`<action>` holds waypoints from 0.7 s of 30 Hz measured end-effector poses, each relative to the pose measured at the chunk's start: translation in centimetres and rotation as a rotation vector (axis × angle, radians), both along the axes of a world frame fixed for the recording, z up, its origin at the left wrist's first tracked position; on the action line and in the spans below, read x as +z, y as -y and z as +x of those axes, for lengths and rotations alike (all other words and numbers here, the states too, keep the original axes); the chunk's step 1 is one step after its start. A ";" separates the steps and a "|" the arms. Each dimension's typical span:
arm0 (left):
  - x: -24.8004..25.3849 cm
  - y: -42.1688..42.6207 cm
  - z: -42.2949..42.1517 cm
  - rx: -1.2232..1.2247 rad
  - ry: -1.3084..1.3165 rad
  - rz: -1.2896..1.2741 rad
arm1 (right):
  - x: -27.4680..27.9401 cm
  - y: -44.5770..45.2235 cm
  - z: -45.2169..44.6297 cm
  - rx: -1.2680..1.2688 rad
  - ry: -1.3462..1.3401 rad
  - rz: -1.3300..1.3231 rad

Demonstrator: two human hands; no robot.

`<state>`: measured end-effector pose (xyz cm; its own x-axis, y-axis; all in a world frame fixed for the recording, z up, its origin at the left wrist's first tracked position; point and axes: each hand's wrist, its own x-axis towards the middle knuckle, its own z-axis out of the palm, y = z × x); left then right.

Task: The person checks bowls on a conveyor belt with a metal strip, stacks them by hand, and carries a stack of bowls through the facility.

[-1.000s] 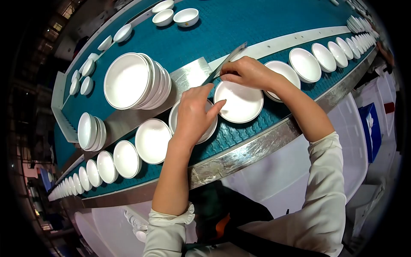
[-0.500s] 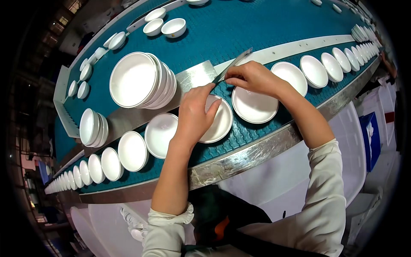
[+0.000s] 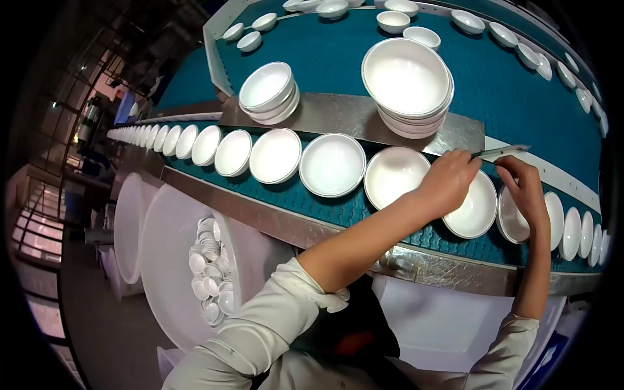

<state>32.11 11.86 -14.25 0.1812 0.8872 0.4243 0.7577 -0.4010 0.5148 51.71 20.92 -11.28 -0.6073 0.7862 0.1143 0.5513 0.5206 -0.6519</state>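
My left hand (image 3: 448,182) is closed on one end of a thin, greyish, flat strip (image 3: 510,150), its kind unclear. The strip sticks out to the right over the steel edge. Just right of it, my right hand (image 3: 525,188) has its thumb and forefinger pinched together; anything between them is too small to make out. Beneath my left hand is a white bowl (image 3: 474,208), partly covered by it. Another white bowl (image 3: 510,218) lies behind my right hand and wrist. To the left, a white bowl (image 3: 393,179) sits in the same row on the narrow green belt.
A tall bowl stack (image 3: 406,78) and a shorter stack (image 3: 266,91) stand on the steel plate (image 3: 338,117). Beyond, a wide green belt (image 3: 312,55) carries scattered bowls. A steel rail (image 3: 318,224) edges the near belt. Below left, a white tub (image 3: 175,260) contains small white pieces.
The view has turned left, so hands and stacks appear farther right. My left hand still holds the strip; my right hand has moved off it slightly and its fingers now point downward less.
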 end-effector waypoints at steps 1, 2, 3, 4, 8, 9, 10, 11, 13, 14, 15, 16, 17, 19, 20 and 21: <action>0.2 -0.1 0.4 0.000 0.008 0.105 | -0.4 -0.4 0.2 0.004 -0.033 0.021; 0.9 0.1 0.6 -0.014 0.050 0.207 | -0.7 -0.4 0.4 -0.003 -0.051 0.037; 1.2 0.2 0.7 -0.033 0.069 0.192 | -0.9 -0.5 0.5 -0.016 -0.063 0.053; 0.7 0.0 0.9 -0.045 0.070 0.156 | -1.2 -0.8 0.7 0.017 -0.081 0.063; -0.5 -0.1 1.7 -0.082 -0.006 -0.044 | -1.2 -0.6 0.5 0.058 -0.012 0.058; -0.8 -0.1 2.0 -0.072 -0.013 -0.040 | -0.9 -0.3 0.3 0.070 0.011 0.072; -1.1 0.0 2.2 -0.043 -0.032 -0.036 | -0.2 0.2 -0.1 0.070 0.059 0.059; -1.1 0.0 2.1 -0.013 -0.050 -0.031 | 0.1 0.5 -0.4 0.077 0.051 0.065; -1.0 -0.1 1.8 -0.002 -0.057 -0.075 | 0.6 1.1 -0.9 0.045 0.008 -0.069; -1.1 -0.1 1.6 0.033 -0.076 -0.120 | 1.0 1.4 -1.2 0.043 0.034 -0.084; -1.3 -0.3 1.6 0.069 -0.092 -0.168 | 0.9 1.3 -1.1 0.051 0.032 -0.079; -1.5 -0.5 1.5 0.058 -0.091 -0.223 | 0.8 1.2 -1.0 0.043 0.021 -0.060; -1.7 -0.5 1.4 0.066 -0.094 -0.219 | 0.6 1.1 -0.9 0.036 0.009 -0.042; -2.4 -0.5 1.5 0.071 0.003 -0.006 | 0.2 0.6 -0.4 0.056 -0.016 -0.007; -2.0 -0.6 1.5 0.074 0.008 0.008 | 0.1 0.3 -0.3 0.037 -0.014 -0.003; -1.7 -0.5 1.5 0.085 0.000 0.010 | 0.0 0.2 -0.1 0.019 -0.011 -0.001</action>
